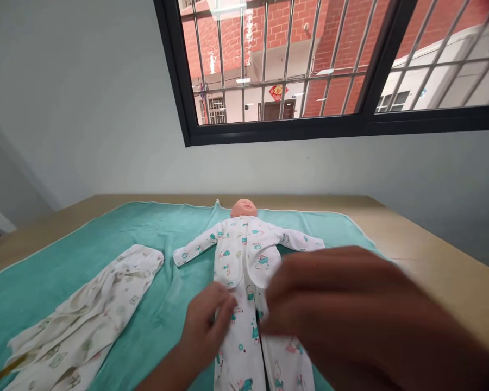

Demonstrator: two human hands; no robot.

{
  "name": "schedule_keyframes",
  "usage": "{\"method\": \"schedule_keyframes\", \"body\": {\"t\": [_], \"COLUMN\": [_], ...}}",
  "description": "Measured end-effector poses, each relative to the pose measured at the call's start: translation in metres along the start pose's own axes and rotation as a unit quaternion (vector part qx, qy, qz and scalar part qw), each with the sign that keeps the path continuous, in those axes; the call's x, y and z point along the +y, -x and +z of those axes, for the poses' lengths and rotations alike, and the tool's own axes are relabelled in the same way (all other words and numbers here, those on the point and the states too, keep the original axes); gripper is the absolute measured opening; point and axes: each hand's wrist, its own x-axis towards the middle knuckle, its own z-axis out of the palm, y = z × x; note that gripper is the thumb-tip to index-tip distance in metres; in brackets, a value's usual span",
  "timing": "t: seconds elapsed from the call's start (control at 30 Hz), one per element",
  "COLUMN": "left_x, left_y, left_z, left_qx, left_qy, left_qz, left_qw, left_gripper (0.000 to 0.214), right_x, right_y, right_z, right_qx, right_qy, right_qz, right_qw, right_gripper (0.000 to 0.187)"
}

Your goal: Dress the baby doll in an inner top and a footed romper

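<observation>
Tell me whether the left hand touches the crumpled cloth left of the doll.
Apart. The head view shows green blanket between the left hand and the crumpled cloth.

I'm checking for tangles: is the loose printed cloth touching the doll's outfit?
No, the loose printed cloth lies apart, with teal blanket showing between it and the outfit.

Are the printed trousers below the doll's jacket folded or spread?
Spread: the trousers lie with both legs stretched down the green blanket, a narrow gap between them. The lower ends run out of view.
</observation>
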Motion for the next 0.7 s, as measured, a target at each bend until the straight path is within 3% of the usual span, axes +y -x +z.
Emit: {"method": "schedule_keyframes", "body": {"t": [0.07,0.13,0.2,0.3,0.37,0.57,0.63,0.7], "left_x": [-0.001,-0.002,-0.005,-0.011,-0.015,-0.021,-0.022,-0.022], "left_y": [-0.027,-0.057,-0.084,-0.109,-0.114,-0.108,-0.106,-0.106], "left_z": [-0.005,-0.008,-0.01,-0.012,-0.011,0.001,0.005,0.006], "left_qx": [0.018,0.009,-0.061,-0.201,-0.24,-0.216,-0.203,-0.186], "left_qy": [0.01,-0.004,-0.019,-0.024,-0.032,-0.046,-0.026,-0.001], "left_qz": [-0.1,-0.159,-0.181,-0.196,-0.19,-0.153,-0.152,-0.159], "left_qw": [0.995,0.987,0.981,0.959,0.952,0.963,0.967,0.97], "left_gripper": [0.029,0.026,0.022,0.019,0.017,0.021,0.022,0.024], "right_x": [0.006,0.021,0.042,0.068,0.074,0.078,0.087,0.1], "right_y": [-0.033,-0.053,-0.06,-0.059,-0.058,-0.063,-0.061,-0.058], "right_z": [0.007,0.028,0.054,0.084,0.094,0.097,0.097,0.097], "right_qx": [-0.085,-0.117,-0.171,-0.227,-0.236,-0.261,-0.242,-0.221], "right_qy": [0.073,0.149,0.216,0.23,0.223,0.189,0.138,0.024], "right_qz": [0.02,0.076,0.121,0.159,0.188,0.241,0.245,0.263], "right_qw": [0.994,0.979,0.954,0.933,0.927,0.916,0.929,0.939], "right_gripper": [0.027,0.027,0.032,0.041,0.041,0.022,0.025,0.028]}}
